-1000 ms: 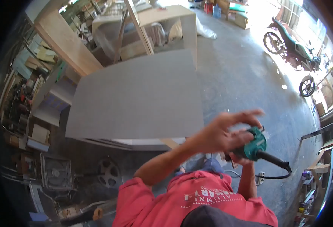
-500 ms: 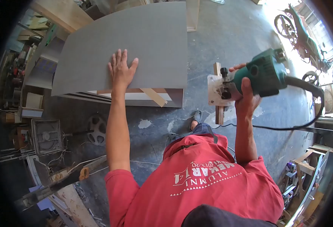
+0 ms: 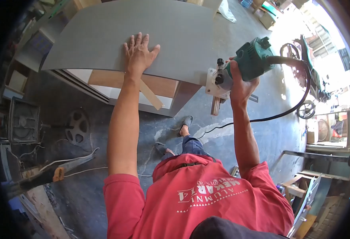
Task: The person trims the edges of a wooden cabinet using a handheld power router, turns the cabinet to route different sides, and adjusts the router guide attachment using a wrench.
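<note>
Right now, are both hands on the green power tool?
No, only the right hand grips the green power tool; the left hand rests on the grey panel.

L hand was over by the router 1 s ago; now it's flat on the panel, fingers spread. R hand has brought the router in: 0.5 s ago its base hung clear of the panel's R edge, now it's right beside the near R corner (can't tell if touching). L forearm now overlaps the strip's top end in view, vs a gap 0.5 s ago. More of the box interior shows, too.
</note>
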`<state>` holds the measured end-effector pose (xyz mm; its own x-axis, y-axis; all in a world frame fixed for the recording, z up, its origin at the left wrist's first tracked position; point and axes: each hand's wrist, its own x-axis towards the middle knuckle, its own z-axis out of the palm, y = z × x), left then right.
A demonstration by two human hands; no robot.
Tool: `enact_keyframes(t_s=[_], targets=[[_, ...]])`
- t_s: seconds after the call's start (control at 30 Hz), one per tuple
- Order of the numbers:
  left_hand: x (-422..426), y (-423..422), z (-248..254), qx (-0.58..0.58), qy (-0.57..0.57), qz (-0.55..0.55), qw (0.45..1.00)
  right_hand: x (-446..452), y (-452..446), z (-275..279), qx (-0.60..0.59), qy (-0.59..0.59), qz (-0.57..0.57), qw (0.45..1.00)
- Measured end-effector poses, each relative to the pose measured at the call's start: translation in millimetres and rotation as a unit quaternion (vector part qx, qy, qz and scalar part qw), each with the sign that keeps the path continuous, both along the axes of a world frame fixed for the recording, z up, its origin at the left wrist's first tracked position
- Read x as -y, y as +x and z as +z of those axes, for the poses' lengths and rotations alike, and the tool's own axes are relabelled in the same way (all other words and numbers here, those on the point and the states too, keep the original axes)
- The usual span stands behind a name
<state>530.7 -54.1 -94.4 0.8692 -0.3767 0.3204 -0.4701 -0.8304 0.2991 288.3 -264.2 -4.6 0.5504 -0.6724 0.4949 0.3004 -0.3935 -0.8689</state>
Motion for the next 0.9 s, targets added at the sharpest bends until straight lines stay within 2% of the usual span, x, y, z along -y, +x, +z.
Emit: enact_keyframes(t_s=[0.1,0.17,0.27,0.43,0.5,0.57,0.9], targets=[[2,-4,-8,-0.002,-0.002,-0.002,1.0,-3,0,-13,-0.008,-0.014,-0.008,1.0],[2,0,-7,0.006,-0.014,0.006,1.0,-5,9,-15,0.045,0.026,0.022,0.998],[2,-5,-5,0.009,-0.01,0.017,1.0,-8,16,-17,0.041,0.022,0.024,0.999],[8,-17,2,0.025,0.005,0.029,0.999,-12,14,-13,0.018,-0.041,0.025,0.999],[8,-23,14,-0.026,-0.027,0.018,0.999,-13,12,-12,0.01,-0.049,0.023,0.998],[7,-27,24,-0.072,-0.059,0.006,0.996,-14,12,-10,0.014,-0.036,0.036,0.999],[8,-44,37,-0.061,-0.035,0.007,0.997,-25,11,-1,0.04,0.015,0.045,0.998]])
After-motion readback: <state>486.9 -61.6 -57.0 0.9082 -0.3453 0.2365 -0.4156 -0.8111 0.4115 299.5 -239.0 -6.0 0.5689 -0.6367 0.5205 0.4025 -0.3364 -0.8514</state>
